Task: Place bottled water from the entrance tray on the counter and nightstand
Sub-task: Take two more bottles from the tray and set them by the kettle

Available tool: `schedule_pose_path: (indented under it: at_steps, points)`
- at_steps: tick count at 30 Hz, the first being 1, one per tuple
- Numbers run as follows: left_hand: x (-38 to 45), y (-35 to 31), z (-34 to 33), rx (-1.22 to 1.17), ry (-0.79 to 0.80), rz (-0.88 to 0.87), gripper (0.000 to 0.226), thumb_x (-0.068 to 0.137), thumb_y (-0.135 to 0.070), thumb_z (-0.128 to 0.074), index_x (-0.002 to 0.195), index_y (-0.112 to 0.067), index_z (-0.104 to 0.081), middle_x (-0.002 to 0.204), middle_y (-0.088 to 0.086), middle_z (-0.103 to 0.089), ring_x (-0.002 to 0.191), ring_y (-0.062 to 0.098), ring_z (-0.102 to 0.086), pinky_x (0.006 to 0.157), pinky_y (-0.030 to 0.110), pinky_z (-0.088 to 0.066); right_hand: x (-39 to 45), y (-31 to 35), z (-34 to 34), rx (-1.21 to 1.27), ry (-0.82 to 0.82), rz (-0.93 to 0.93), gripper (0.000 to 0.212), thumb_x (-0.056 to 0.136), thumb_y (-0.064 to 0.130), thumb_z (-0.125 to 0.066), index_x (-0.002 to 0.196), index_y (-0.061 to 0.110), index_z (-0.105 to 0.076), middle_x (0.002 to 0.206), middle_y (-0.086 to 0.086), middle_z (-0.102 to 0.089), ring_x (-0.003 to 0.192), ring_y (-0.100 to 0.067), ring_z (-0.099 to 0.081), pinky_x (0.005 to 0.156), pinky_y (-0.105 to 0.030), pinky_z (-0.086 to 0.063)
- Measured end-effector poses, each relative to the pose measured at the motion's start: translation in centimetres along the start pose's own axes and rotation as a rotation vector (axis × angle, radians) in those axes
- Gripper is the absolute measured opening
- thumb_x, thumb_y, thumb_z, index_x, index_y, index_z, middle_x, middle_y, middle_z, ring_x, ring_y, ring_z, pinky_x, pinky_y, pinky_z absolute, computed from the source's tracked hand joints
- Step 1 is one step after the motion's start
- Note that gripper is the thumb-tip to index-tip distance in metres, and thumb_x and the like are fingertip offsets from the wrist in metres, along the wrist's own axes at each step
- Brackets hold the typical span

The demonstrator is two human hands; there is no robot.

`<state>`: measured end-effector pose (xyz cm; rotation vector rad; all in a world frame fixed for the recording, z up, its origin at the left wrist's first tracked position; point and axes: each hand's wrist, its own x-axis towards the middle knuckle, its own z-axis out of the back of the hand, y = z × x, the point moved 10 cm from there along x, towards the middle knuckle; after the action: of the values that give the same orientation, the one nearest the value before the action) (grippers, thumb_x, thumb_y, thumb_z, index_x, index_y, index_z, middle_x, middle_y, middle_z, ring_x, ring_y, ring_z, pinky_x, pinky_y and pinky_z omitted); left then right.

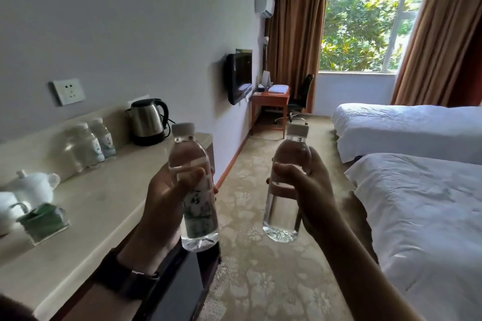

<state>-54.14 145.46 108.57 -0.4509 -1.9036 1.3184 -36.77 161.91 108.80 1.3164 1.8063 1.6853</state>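
My left hand (167,200) grips a clear water bottle (194,216) with a white cap and a green-white label, held upright just past the counter's right edge. In my right hand (310,190) is a second water bottle (281,214), upright over the carpet, its label turned away. Two more labelled bottles (96,143) stand side by side against the counter's back wall. The beige counter (104,203) runs along the left wall. No nightstand or tray is visible.
On the counter stand a steel kettle (147,121), a white teapot (36,185) and a green packet holder (43,221). Two white beds (417,190) fill the right side. A patterned carpet aisle (260,255) leads to a desk (271,101) and chair by the window.
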Motion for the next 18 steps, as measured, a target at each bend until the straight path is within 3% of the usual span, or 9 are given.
schedule_pose_path:
  at_steps: [6, 12, 18]
  points:
    - [7.9, 2.3, 2.7, 0.034, -0.222, -0.062, 0.05, 0.068, -0.035, -0.07, 0.105, -0.003, -0.061, 0.089, 0.016, -0.069, 0.065, 0.028, -0.069, 0.058, 0.036, -0.058, 12.3, -5.7, -4.3, 0.057, 0.196, -0.049, 0.034, 0.069, 0.014, -0.068, 0.102, 0.019, -0.061, 0.084, -0.001, -0.069, 0.071, -0.024, -0.07, 0.057, -0.03, -0.057]
    - [13.2, 3.9, 10.3, 0.1, -0.478, -0.105, 0.038, 0.065, -0.034, -0.072, 0.1, -0.017, -0.066, 0.089, 0.011, -0.07, 0.065, 0.026, -0.068, 0.061, 0.038, -0.059, 20.9, -11.9, -13.2, 0.125, 0.399, -0.096, 0.035, 0.068, 0.011, -0.07, 0.103, 0.016, -0.063, 0.088, -0.009, -0.067, 0.074, -0.03, -0.068, 0.058, -0.035, -0.058]
    - [17.4, 7.2, 19.7, 0.182, -0.664, -0.171, 0.052, 0.068, -0.033, -0.07, 0.111, -0.006, -0.058, 0.089, 0.012, -0.067, 0.068, 0.029, -0.068, 0.062, 0.037, -0.058, 26.3, -20.2, -23.9, 0.147, 0.563, -0.127, 0.033, 0.069, 0.017, -0.073, 0.099, 0.028, -0.065, 0.092, -0.003, -0.068, 0.08, -0.032, -0.069, 0.063, -0.032, -0.058]
